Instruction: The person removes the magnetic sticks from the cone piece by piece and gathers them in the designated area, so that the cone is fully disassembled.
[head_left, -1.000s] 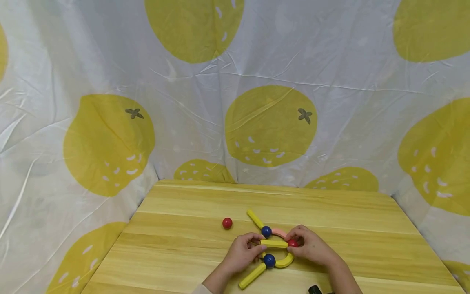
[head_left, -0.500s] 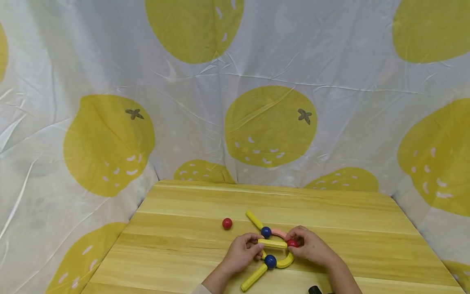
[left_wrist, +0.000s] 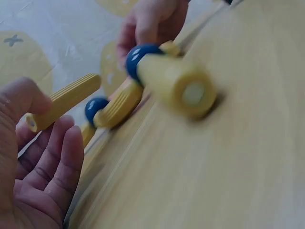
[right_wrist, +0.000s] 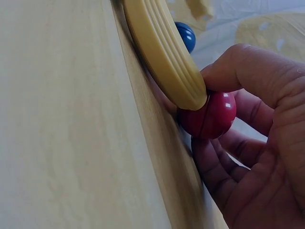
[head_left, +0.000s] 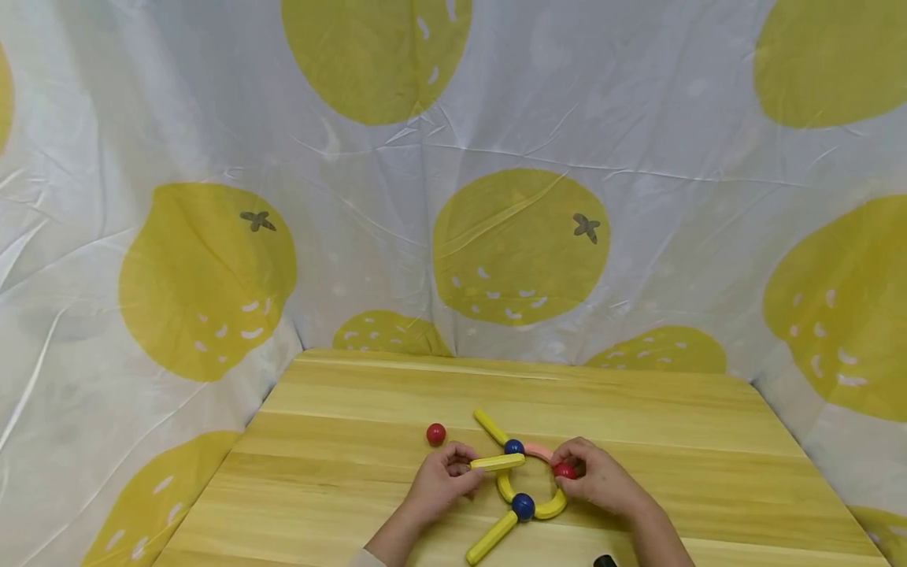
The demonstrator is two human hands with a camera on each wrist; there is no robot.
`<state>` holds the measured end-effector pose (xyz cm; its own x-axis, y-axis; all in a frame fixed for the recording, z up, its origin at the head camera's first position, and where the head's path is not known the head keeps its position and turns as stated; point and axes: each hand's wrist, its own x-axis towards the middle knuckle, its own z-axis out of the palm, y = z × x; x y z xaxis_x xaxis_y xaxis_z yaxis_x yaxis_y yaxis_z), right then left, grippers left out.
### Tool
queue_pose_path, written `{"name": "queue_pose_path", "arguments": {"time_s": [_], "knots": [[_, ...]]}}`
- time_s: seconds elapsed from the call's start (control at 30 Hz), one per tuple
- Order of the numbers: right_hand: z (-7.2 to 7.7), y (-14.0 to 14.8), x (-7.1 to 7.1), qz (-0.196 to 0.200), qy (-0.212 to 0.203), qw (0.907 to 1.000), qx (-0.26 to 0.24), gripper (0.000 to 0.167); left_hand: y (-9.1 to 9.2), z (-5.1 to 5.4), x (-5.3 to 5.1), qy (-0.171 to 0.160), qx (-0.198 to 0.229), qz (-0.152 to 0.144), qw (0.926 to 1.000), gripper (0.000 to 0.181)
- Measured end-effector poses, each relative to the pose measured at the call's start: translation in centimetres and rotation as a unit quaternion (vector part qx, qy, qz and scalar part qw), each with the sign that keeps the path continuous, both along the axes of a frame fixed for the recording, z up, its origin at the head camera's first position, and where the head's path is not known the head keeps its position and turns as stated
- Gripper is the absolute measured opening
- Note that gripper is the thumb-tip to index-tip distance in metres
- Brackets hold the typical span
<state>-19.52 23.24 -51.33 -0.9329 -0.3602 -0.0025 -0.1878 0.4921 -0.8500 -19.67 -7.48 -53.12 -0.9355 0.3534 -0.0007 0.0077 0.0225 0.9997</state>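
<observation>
The left hand [head_left: 441, 482] pinches one end of a straight yellow stick [head_left: 497, 462], raised over the left side of a ring of curved pieces. In the left wrist view the stick [left_wrist: 71, 100] lies between thumb and fingers of the left hand [left_wrist: 38, 162]. The right hand [head_left: 602, 482] grips a red ball [head_left: 564, 470] at the ring's right side; a curved yellow piece [right_wrist: 164, 52] touches that ball [right_wrist: 209, 114]. Blue balls [head_left: 523, 506] join the curved pieces, one in front and one behind. A pink curved piece [head_left: 538, 451] runs toward the right fingers.
A loose red ball [head_left: 435, 434] lies on the wooden table [head_left: 340, 472] left of the ring. Straight yellow sticks [head_left: 491, 538] stick out from both blue balls. A black object [head_left: 605, 561] shows at the bottom edge. A lemon-patterned cloth [head_left: 368, 236] hangs behind the table.
The left hand has moved left with the straight yellow stick, whose right end has come away from the red ball. The right hand stays on the red ball.
</observation>
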Motion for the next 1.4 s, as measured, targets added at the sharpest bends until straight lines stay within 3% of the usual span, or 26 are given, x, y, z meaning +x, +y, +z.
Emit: {"name": "queue_pose_path", "arguments": {"time_s": [0.17, 0.3, 0.4, 0.57, 0.77, 1.03, 1.2, 1.4], "knots": [[-0.1, 0.1, -0.1, -0.005, -0.003, 1.0, -0.002, 0.023, -3.4, 0.1, -1.2, 0.039, -0.035, -0.029, 0.9982, 0.03], [0.0, 0.1, -0.1, -0.003, -0.006, 0.9999, -0.008, 0.023, -6.2, 0.3, -2.2, 0.049, -0.055, -0.049, 0.9961, 0.031], [0.1, 0.1, 0.0, -0.002, -0.01, 0.9999, -0.007, 0.022, -8.0, 0.5, -2.6, 0.056, -0.083, -0.04, 0.9942, 0.029], [0.1, 0.2, -0.1, 0.0, -0.007, 1.0, -0.001, 0.022, -9.9, 0.5, -2.9, 0.074, -0.149, 0.007, 0.986, 0.025], [-0.2, 0.4, -0.2, -0.006, 0.005, 0.9999, 0.01, 0.021, -10.6, 0.3, -3.2, 0.111, -0.209, 0.04, 0.9707, 0.02], [0.0, 0.5, 0.0, -0.025, 0.011, 0.9994, 0.02, 0.021, -10.5, -0.2, -3.5, 0.153, -0.296, 0.068, 0.9404, 0.014], [0.4, 0.4, 0.0, -0.046, 0.018, 0.9976, 0.048, 0.022, -10.3, -0.2, -3.5, 0.166, -0.313, 0.074, 0.9323, 0.014], [0.7, 0.4, 0.0, -0.09, 0.007, 0.9922, 0.087, 0.024, -10.2, -0.2, -3.4, 0.188, -0.305, 0.077, 0.9306, 0.016]]}}
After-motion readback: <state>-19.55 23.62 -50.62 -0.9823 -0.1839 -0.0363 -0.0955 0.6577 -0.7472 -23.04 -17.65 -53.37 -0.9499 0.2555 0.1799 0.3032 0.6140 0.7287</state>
